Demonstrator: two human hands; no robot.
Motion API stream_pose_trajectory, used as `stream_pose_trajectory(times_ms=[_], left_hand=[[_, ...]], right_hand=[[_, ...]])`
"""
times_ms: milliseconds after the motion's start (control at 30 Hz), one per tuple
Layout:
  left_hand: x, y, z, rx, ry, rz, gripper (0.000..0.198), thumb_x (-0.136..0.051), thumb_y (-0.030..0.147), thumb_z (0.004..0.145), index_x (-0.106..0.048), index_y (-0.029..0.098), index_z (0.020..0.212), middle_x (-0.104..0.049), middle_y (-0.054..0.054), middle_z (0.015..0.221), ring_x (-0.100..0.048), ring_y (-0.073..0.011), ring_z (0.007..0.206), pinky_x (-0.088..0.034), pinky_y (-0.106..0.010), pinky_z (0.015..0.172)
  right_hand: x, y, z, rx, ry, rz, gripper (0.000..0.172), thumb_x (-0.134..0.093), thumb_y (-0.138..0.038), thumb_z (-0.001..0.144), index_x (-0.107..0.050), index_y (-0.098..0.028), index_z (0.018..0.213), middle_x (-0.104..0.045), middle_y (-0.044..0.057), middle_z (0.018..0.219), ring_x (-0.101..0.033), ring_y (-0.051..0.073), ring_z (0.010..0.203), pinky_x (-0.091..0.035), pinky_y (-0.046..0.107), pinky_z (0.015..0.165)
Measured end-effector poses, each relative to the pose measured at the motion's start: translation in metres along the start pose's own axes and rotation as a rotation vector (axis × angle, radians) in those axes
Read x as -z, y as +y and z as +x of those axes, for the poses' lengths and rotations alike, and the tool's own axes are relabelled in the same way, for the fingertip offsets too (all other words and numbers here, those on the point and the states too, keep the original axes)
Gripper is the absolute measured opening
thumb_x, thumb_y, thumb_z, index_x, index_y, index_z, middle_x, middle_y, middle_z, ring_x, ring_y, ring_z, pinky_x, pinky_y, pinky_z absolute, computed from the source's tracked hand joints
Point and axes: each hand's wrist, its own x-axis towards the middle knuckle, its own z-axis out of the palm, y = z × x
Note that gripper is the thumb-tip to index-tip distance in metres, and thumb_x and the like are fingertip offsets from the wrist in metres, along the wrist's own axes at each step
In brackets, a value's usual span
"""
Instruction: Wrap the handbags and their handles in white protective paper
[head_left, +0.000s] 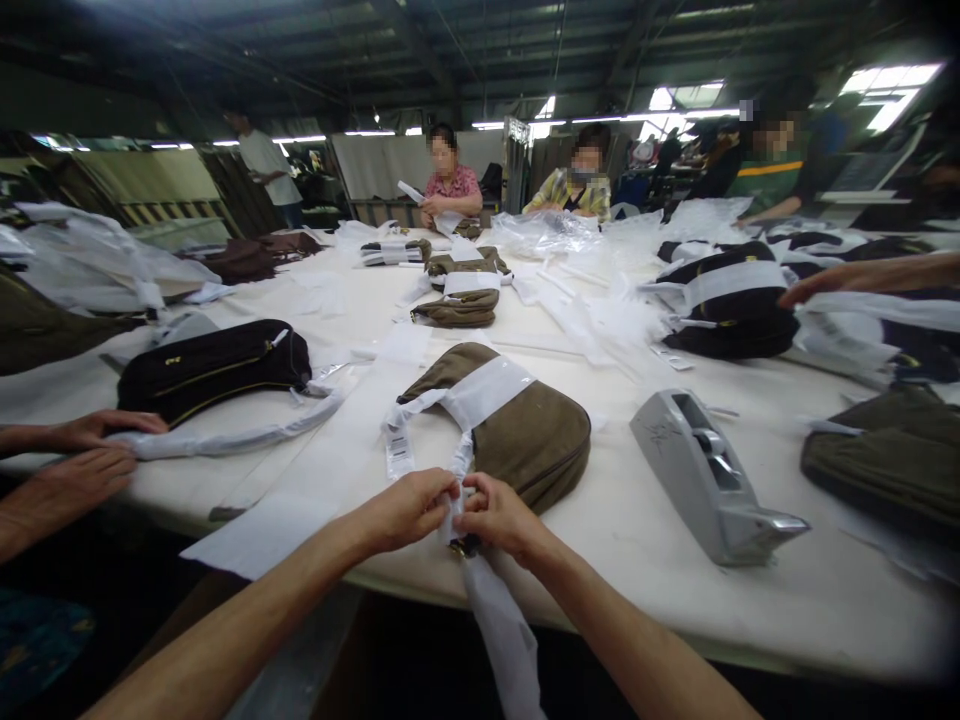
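An olive-brown handbag point(536, 440) lies on the table in front of me, a white paper band point(491, 390) across its body. White wrapping covers its strap point(459, 462), which curves toward me at the bag's left side. My left hand point(420, 505) pinches this wrapped strap from the left. From the right, my right hand point(495, 512) closes on the same stretch, the fingertips of both hands nearly meeting. Just below them shows a small gold-coloured metal fitting. A strip of white wrapping point(504, 630) hangs from there over the table edge. A white tag point(399, 455) lies left of the strap.
Right of the bag stands a grey tape dispenser point(712, 480). At left, a co-worker's hands point(105, 445) touch the wrapped strap of a black bag point(217, 368). Another person's hand point(840, 278) reaches in at right near black bags. White paper sheets point(322, 520) and further bags cover parts of the table.
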Motion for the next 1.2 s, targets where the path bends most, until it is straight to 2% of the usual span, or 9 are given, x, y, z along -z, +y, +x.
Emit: stream_pose_trajectory(times_ms=[233, 500, 600, 700, 767, 867, 1033, 1200], left_hand=[[-0.003, -0.002, 0.002, 0.103, -0.035, 0.084, 0.008, -0.052, 0.018, 0.067, -0.054, 0.018, 0.075, -0.058, -0.002, 0.075, -0.052, -0.0168, 0.069, -0.037, -0.025, 0.063], [-0.009, 0.0, -0.003, 0.191, 0.002, 0.091, 0.012, -0.05, 0.023, 0.071, -0.055, 0.017, 0.08, -0.058, -0.005, 0.08, -0.054, -0.0206, 0.074, -0.039, -0.03, 0.068], [-0.006, 0.002, -0.003, 0.219, -0.002, 0.043, 0.007, -0.051, 0.02, 0.067, -0.054, 0.017, 0.072, -0.057, -0.004, 0.076, -0.054, -0.0198, 0.074, -0.039, -0.03, 0.068], [-0.002, -0.001, 0.0, 0.261, -0.072, -0.076, 0.004, -0.049, 0.019, 0.066, -0.052, 0.016, 0.065, -0.055, -0.001, 0.063, -0.054, -0.0154, 0.06, -0.041, -0.026, 0.058], [0.0, -0.006, 0.002, 0.284, -0.131, -0.174, 0.007, -0.048, 0.022, 0.068, -0.051, 0.016, 0.067, -0.054, 0.001, 0.057, -0.054, -0.0137, 0.054, -0.042, -0.023, 0.051], [0.0, -0.012, 0.001, 0.305, -0.165, -0.266, 0.014, -0.047, 0.029, 0.07, -0.05, 0.016, 0.072, -0.056, 0.001, 0.058, -0.056, -0.0141, 0.056, -0.043, -0.022, 0.049], [-0.001, -0.01, 0.0, 0.317, -0.085, -0.238, 0.014, -0.05, 0.029, 0.069, -0.054, 0.015, 0.071, -0.051, 0.003, 0.057, -0.051, -0.0118, 0.054, -0.04, -0.021, 0.051], [0.0, -0.004, 0.003, 0.304, -0.032, -0.212, 0.007, -0.056, 0.023, 0.063, -0.057, 0.016, 0.063, -0.052, 0.002, 0.06, -0.049, -0.0137, 0.063, -0.037, -0.023, 0.06]], right_hand=[[-0.01, 0.0, 0.0, 0.126, 0.145, -0.273, 0.038, -0.057, -0.011, 0.061, -0.058, -0.015, 0.098, -0.051, -0.005, 0.058, -0.045, 0.008, 0.053, -0.033, 0.018, 0.049], [-0.01, -0.002, 0.0, 0.204, 0.166, -0.487, 0.023, -0.055, -0.013, 0.06, -0.062, -0.018, 0.082, -0.056, -0.004, 0.059, -0.048, 0.01, 0.053, -0.031, 0.019, 0.051], [-0.011, -0.001, 0.0, 0.205, 0.173, -0.538, 0.022, -0.056, -0.017, 0.062, -0.062, -0.018, 0.083, -0.059, -0.002, 0.061, -0.051, 0.011, 0.055, -0.032, 0.019, 0.052], [-0.012, 0.0, 0.001, 0.198, 0.182, -0.578, 0.024, -0.056, -0.019, 0.064, -0.062, -0.019, 0.088, -0.061, -0.001, 0.064, -0.053, 0.012, 0.056, -0.032, 0.02, 0.053], [-0.013, 0.001, 0.001, 0.194, 0.186, -0.593, 0.03, -0.056, -0.02, 0.065, -0.061, -0.019, 0.095, -0.063, -0.001, 0.067, -0.055, 0.012, 0.058, -0.033, 0.02, 0.054], [-0.014, 0.002, 0.002, 0.184, 0.191, -0.599, 0.04, -0.056, -0.022, 0.066, -0.057, -0.02, 0.106, -0.066, 0.0, 0.071, -0.057, 0.013, 0.06, -0.035, 0.02, 0.055], [-0.014, 0.0, 0.001, 0.169, 0.186, -0.591, 0.033, -0.056, -0.021, 0.066, -0.06, -0.021, 0.099, -0.065, -0.001, 0.069, -0.057, 0.013, 0.062, -0.035, 0.02, 0.058], [-0.013, -0.001, 0.002, 0.134, 0.172, -0.543, 0.022, -0.058, -0.019, 0.063, -0.061, -0.02, 0.086, -0.062, -0.001, 0.066, -0.053, 0.012, 0.06, -0.031, 0.021, 0.056]])
